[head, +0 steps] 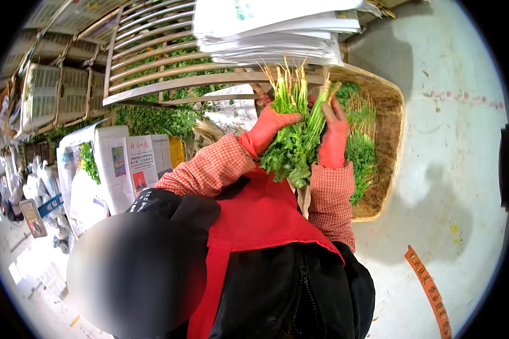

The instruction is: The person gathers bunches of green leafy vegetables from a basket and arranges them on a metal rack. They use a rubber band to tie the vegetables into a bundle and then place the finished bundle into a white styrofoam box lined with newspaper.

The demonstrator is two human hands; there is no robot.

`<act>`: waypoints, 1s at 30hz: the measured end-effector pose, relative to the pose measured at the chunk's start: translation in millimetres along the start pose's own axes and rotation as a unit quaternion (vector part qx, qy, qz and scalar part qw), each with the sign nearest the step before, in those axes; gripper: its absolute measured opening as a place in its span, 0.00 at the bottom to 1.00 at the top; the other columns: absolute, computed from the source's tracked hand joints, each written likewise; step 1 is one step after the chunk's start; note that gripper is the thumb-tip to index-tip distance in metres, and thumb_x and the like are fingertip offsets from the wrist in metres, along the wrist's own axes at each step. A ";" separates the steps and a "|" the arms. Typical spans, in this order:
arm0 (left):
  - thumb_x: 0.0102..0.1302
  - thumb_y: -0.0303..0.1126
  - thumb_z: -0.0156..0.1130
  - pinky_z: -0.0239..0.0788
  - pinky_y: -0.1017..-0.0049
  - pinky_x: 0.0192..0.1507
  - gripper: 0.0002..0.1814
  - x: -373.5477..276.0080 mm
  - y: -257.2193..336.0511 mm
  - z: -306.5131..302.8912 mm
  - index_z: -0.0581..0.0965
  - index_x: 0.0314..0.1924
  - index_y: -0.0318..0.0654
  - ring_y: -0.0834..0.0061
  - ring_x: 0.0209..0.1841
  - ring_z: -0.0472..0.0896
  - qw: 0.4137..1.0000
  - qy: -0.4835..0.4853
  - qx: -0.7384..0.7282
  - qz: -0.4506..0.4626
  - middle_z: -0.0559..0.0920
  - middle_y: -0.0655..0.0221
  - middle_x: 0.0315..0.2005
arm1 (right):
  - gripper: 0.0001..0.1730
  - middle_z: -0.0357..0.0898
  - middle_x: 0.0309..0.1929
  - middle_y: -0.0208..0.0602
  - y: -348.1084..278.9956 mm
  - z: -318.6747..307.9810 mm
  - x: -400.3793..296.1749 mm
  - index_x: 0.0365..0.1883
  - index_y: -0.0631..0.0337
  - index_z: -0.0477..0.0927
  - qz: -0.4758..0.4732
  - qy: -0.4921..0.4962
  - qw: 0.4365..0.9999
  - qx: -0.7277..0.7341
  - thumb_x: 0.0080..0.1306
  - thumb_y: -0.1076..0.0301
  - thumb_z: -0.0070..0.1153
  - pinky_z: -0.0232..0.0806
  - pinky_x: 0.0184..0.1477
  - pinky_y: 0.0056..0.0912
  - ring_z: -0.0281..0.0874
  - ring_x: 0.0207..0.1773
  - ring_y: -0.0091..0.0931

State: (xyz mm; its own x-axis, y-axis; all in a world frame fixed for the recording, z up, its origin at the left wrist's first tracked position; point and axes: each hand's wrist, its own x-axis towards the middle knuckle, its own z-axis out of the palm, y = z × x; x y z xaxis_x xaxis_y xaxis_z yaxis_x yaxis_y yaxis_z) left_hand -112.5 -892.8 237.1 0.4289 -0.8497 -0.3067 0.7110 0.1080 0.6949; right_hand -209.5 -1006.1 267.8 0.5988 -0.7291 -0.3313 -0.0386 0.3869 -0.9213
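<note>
My left hand, in a red glove, is closed around a bunch of leafy green herbs. The pale stem bases and thin roots point away from me, and the leaves hang towards my chest. Close beside it, my right hand, in a red glove whose fingertips look bare, grips a slimmer bundle of green stalks. The two bundles touch along their leaves. Beyond my right wrist stands a brown oblong tub with more rooted greens lying in it. My fingers behind the stems are partly hidden.
A tall stack of white paper rests on a slatted rack ahead. Loose greens lie beneath it. Newspaper sheets hang at left, near a yellow plastic basket. Lidless-looking plastic crates are stacked far left. A wall bounds the right.
</note>
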 end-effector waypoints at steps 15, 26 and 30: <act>0.61 0.30 0.56 0.74 0.74 0.43 0.19 -95.0 112.1 -129.6 0.73 0.52 0.33 0.73 0.40 0.81 0.986 0.149 -0.062 -0.036 0.80 0.64 0.42 | 0.11 0.78 0.30 0.32 29.0 185.6 -12.1 0.41 0.65 0.79 0.013 -0.188 0.958 -0.217 0.61 0.72 0.52 0.63 0.29 0.19 0.70 0.29 0.17; 0.62 0.33 0.59 0.75 0.75 0.42 0.18 -116.2 115.9 -153.0 0.75 0.50 0.34 0.75 0.40 0.81 0.973 0.166 -0.125 0.099 0.82 0.66 0.40 | 0.14 0.78 0.35 0.34 57.3 224.6 -25.0 0.41 0.62 0.81 -0.173 -0.221 0.931 -0.233 0.54 0.73 0.62 0.66 0.42 0.24 0.75 0.38 0.24; 0.60 0.35 0.65 0.70 0.75 0.47 0.21 -114.8 100.1 -162.4 0.74 0.51 0.33 0.78 0.42 0.79 0.973 0.155 -0.081 0.152 0.81 0.68 0.42 | 0.12 0.79 0.39 0.30 81.4 220.8 -31.7 0.41 0.60 0.82 -0.269 -0.242 0.903 -0.232 0.56 0.75 0.62 0.67 0.43 0.23 0.75 0.40 0.21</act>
State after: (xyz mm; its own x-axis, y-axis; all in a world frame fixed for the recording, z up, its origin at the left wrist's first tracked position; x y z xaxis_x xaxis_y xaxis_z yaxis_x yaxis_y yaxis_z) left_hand -0.1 -700.6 236.3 0.7628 -0.5718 -0.3019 0.5924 0.4308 0.6808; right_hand -55.0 -826.8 248.2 0.9065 -0.3647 0.2129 0.0977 -0.3094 -0.9459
